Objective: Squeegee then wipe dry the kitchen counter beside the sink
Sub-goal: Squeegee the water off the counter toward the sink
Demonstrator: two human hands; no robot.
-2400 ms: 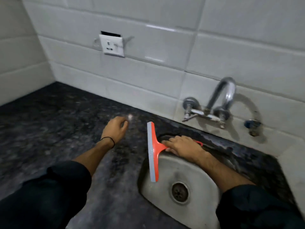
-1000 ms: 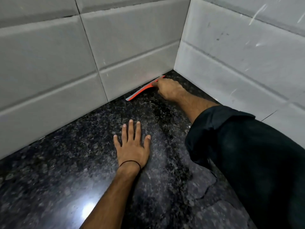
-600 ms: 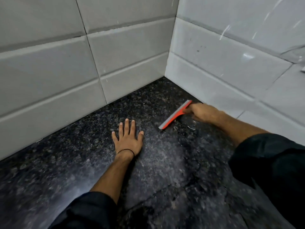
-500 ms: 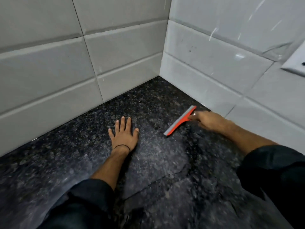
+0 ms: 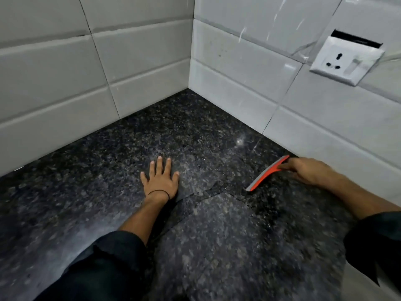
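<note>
Orange squeegee, gripped in our right hand, has dragged out from the corner along the back wall toward the socket, left hand open flat on the table, so squeegeeing continues, wipe pending.

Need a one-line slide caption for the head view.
Right hand draws an orange squeegee across the black granite counter below a wall socket; left hand rests flat.

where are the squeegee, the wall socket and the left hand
squeegee (image 5: 267, 173): head view, middle of the orange blade bar
wall socket (image 5: 345, 61): head view, white faceplate
left hand (image 5: 161, 181): head view, back of the hand
</note>
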